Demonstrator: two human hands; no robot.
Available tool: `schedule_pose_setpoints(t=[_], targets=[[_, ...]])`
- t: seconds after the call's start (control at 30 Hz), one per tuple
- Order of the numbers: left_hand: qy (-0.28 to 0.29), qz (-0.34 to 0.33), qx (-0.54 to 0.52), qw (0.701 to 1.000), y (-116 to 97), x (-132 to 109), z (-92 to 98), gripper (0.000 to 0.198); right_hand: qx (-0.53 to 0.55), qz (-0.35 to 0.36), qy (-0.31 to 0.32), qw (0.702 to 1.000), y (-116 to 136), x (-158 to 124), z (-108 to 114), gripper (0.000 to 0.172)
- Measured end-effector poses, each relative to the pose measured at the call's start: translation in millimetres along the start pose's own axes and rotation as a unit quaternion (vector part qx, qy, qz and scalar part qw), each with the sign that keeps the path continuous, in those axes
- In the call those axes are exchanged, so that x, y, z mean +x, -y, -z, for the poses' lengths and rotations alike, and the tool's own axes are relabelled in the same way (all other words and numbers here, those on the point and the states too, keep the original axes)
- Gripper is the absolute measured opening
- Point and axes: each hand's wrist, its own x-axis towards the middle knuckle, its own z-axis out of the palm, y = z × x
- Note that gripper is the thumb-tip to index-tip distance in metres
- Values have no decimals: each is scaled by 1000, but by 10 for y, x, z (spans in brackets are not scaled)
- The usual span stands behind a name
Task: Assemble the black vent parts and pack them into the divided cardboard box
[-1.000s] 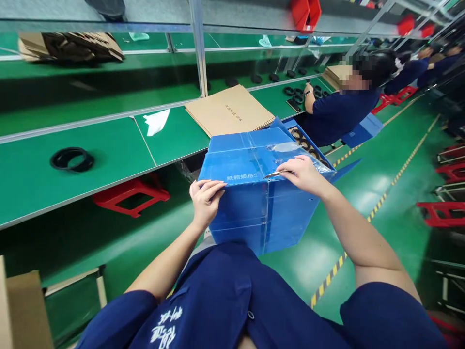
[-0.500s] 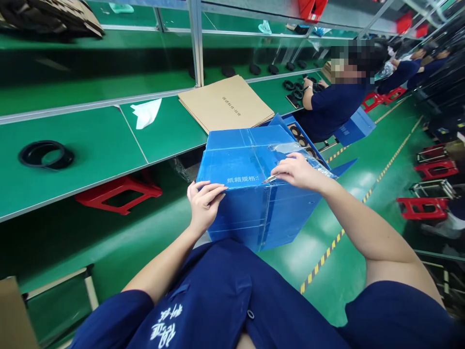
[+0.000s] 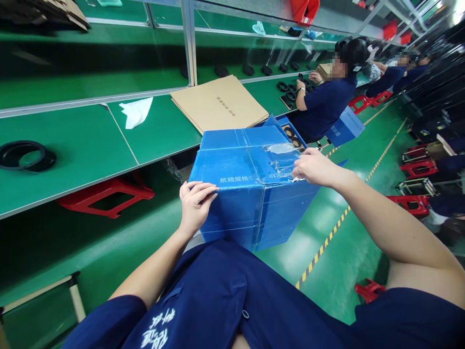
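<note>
Holding the blue corrugated plastic box [image 3: 232,194] up before our chest, we keep it tilted toward us, its lower near edge just against our navy work shirt [image 3: 225,291]. Strips of clear packing tape [image 3: 279,157] cross its upper right corner. Our right hand [image 3: 314,167] has slid rightward along that tape a moment ago, and the thin metal blade that showed by the hand earlier no longer shows plainly. Only a small glint remains near the fingertips, so we cannot tell whether it is still held. Our right fingers [image 3: 303,160] lie slightly spread and press on the tape. Our left hand [image 3: 196,206] holds the box's left side, its fingers [image 3: 198,188] curled around the edge, with nothing else in them.

The box's far edge sits near the green desk [image 3: 69,140] at 11 o'clock, so room is tight on that side. A stack of flat cardboard sheets [image 3: 220,104] lies at 12 o'clock, and a black rubber ring [image 3: 25,155] at 10 o'clock. At 1 o'clock a co-worker [image 3: 323,104] sits beyond a blue crate [image 3: 290,128] of black rings. The green floor [image 3: 348,257] gives our right arm open room at 3 o'clock.
</note>
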Motion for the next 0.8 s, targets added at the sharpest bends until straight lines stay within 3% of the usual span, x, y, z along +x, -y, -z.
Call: schedule_pose_setpoints(t=[0.07, 0.13, 0.23, 0.3, 0.4, 0.5, 0.63, 0.73, 0.8], targets=[[2, 13, 8, 1000, 27, 8, 16, 20, 15, -32, -7, 999, -83, -139, 107, 26], [9, 13, 12, 1000, 19, -2, 8, 19, 76, -89, -67, 991, -114, -148, 220, 23], [16, 7, 10, 1000, -26, -22, -65, 17, 232, -165, -130, 950, -13, 236, 274, 32], [7, 12, 2, 1000, -50, -30, -136, 16, 356, -187, -110, 909, 193, 766, 216, 32], [-7, 23, -20, 1000, -83, -66, -224, 16, 519, -187, -27, 834, 711, 1812, 57, 19], [-18, 22, -44, 999, -105, -155, -268, 17, 577, -222, 60, 784, 1347, 2885, -166, 9], [-44, 7, -50, 998, -48, -300, -306, 20, 524, -280, 142, 792, 2076, 3982, -555, 15], [-65, 2, -34, 997, 38, -345, -335, 23, 492, -269, 136, 817, 2395, 4500, -752, 15], [-70, 0, -25, 997, 89, -328, -321, 24, 481, -254, 119, 830, 2501, 4723, -772, 30]])
